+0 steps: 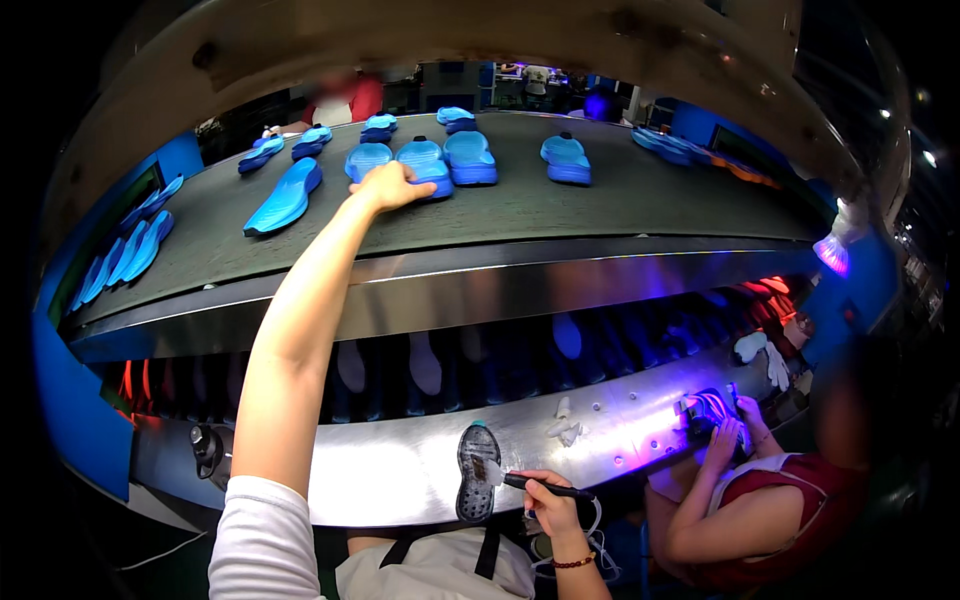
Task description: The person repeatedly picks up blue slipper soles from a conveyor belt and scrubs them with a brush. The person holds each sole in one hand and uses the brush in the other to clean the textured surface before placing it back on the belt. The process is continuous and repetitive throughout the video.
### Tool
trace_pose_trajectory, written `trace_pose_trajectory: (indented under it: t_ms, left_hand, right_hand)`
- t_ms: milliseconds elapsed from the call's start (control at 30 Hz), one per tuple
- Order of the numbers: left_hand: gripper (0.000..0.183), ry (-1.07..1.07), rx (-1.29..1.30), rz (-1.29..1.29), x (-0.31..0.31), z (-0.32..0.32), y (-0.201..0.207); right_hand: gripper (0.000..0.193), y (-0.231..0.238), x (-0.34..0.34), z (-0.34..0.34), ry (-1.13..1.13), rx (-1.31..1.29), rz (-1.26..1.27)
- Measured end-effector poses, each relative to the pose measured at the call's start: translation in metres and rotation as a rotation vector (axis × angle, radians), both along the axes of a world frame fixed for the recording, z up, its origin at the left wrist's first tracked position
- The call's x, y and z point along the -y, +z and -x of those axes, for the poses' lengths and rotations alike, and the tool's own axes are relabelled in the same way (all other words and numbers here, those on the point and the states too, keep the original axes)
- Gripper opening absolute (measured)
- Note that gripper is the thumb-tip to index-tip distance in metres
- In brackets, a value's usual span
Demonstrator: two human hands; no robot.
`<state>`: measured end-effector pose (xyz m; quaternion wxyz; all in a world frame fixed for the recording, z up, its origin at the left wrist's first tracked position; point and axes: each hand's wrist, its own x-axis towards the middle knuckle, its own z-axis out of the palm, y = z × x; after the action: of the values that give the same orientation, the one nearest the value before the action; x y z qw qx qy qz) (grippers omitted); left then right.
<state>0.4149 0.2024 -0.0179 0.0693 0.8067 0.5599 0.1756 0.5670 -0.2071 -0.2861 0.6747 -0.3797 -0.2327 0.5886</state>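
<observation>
My left hand [388, 187] reaches far over onto the dark conveyor belt [520, 215]. Its fingers and thumb grip the near end of a blue shoe sole [420, 160]; another blue sole [368, 158] lies partly behind the hand. In my right hand [552, 505] is a black-handled brush [540, 486] with a pale tip, and a thin white tube or cord hangs near it. The brush tip rests at the middle of a dark shoe sole [476, 495], which lies on the metal ledge [380, 470] in front of me.
More blue soles [470, 158] stand along the belt. Dark soles [425, 362] fill the shelf beneath. White gloves [765, 355] lie at the right, and a black bottle-like object [207, 450] at the left. A co-worker in red [770, 510] works under purple light; another person sits across the belt.
</observation>
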Motion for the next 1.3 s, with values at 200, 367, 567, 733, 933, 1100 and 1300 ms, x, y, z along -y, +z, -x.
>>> trace_pose_trajectory:
  t_ms: [200, 367, 567, 733, 933, 1100, 1300]
  left_hand:
    - [0.045, -0.405, 0.085, -0.105, 0.028, -0.082, -0.004]
    - [0.041, -0.372, 0.18, -0.284, 0.05, -0.085, -0.018]
    - [0.032, -0.384, -0.102, -0.516, 0.109, -0.006, -0.004]
    - [0.023, -0.223, 1.012, -0.618, 0.197, 0.067, -0.043]
    - [0.053, -0.376, 1.669, 0.561, 0.229, 0.129, -0.108]
    - [0.072, -0.736, 1.905, 1.253, 0.291, 0.135, -0.204]
    - [0.094, -0.432, 1.825, 1.597, 0.326, 0.094, -0.266]
  right_hand:
    - [0.017, 0.003, -0.006, -0.001, -0.003, 0.02, -0.009]
    - [0.017, 0.021, -0.013, 0.01, 0.04, 0.082, -0.097]
    - [0.027, 0.034, -0.001, -0.004, 0.048, 0.219, -0.053]
    - [0.024, 0.04, -0.008, -0.012, -0.067, 0.178, -0.211]
    - [0.022, 0.071, -0.014, -0.005, -0.15, 0.095, -0.31]
    - [0.021, 0.08, -0.014, 0.016, -0.076, 0.015, -0.382]
    - [0.022, 0.064, -0.046, 0.049, 0.164, 0.234, -0.074]
